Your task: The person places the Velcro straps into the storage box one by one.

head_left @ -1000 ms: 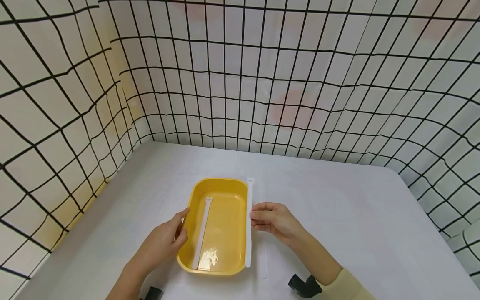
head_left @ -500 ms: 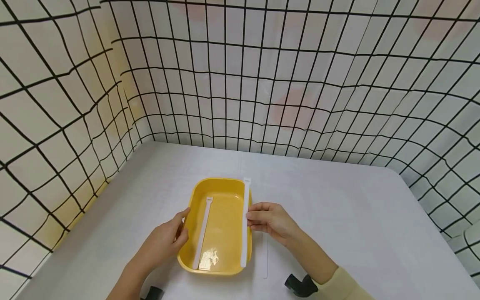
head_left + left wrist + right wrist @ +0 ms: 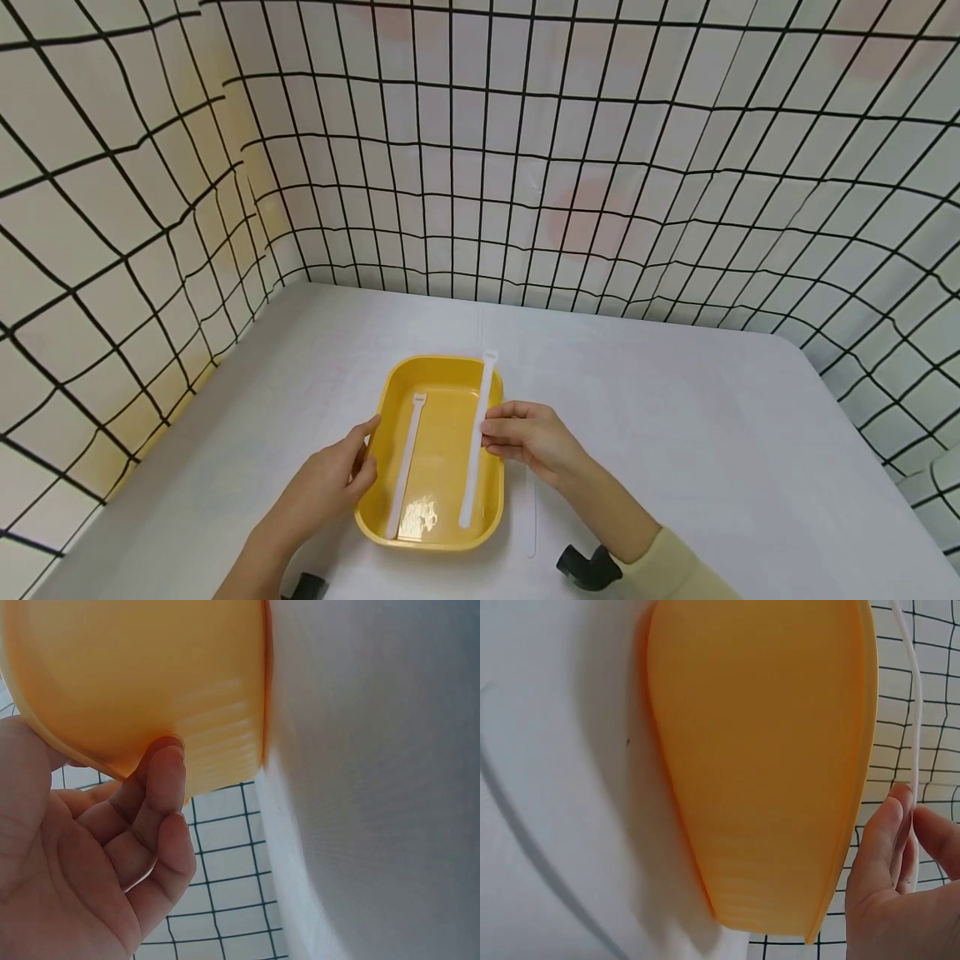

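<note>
R fingers (image 3: 510,430) pinch wht strap (image 3: 472,475) over ylw tray (image 3: 442,450).

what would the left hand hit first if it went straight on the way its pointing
The yellow tray, at its side wall; the left hand seems to touch it, though exact contact is unclear.

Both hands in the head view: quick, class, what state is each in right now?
Left hand: closed, gripping the yellow tray at its rim.
Right hand: closed, pinching a white strap.
</note>
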`<state>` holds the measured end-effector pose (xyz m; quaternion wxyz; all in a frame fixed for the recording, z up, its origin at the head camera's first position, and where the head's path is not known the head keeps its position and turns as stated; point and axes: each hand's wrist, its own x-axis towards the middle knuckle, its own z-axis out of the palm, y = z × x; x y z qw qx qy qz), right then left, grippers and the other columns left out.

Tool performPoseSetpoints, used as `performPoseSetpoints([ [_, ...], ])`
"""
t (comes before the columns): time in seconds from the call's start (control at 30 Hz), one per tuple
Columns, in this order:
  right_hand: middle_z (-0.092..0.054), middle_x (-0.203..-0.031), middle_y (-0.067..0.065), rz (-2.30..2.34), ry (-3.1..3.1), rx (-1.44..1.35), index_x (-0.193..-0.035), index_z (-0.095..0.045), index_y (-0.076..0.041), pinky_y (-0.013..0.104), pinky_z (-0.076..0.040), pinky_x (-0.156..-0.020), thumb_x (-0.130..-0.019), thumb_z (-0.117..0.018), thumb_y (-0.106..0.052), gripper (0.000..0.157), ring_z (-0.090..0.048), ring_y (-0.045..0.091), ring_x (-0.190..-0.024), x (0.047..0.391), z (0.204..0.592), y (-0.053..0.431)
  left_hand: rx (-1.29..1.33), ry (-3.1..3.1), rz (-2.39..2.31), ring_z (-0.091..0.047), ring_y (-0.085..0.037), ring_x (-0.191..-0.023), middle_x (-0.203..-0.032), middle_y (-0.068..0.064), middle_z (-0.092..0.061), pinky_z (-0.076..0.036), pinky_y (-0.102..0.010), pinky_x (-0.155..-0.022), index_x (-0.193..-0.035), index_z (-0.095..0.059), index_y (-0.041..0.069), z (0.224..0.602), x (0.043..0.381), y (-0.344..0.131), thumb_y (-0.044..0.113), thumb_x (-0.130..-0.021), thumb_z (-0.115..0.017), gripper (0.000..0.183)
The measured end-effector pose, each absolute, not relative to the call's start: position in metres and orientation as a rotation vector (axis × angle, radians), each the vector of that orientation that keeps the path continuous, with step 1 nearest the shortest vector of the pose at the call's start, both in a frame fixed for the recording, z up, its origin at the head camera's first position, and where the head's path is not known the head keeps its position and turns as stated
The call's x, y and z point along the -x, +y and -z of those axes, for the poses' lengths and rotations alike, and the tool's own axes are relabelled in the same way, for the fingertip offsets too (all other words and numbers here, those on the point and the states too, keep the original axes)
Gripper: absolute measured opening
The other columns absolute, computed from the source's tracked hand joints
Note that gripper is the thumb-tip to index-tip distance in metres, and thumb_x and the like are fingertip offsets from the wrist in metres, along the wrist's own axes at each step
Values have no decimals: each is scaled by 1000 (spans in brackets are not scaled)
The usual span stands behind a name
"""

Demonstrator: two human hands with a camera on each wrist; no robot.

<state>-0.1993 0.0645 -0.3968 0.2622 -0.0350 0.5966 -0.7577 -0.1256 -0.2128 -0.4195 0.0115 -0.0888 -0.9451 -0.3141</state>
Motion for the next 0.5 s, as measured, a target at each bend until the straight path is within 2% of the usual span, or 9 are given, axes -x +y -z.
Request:
performPoseSetpoints([
  [0.33,-68,-82,7,2081,1567,108,-90,-64,-1,28,-56,-71,-89,-62,6,7,-69,17,-73,198,394,51,282,-2940,973,-41,-5,-54,-67,9,-47,-40,-24,-53,-142,-46,1,419,125,-213,11,-93,-57,51],
  [0.5,-68,-81,8,2093,1559,107,-92,-63,3,27,-56,-71,-88,-62,7,6,-69,17,-73,196,393,45,280,-2939,968,-41,-5,-54,-67,9,-47,-40,-24,-52,-142,-46,1,420,125,-213,10,-92,-58,52],
])
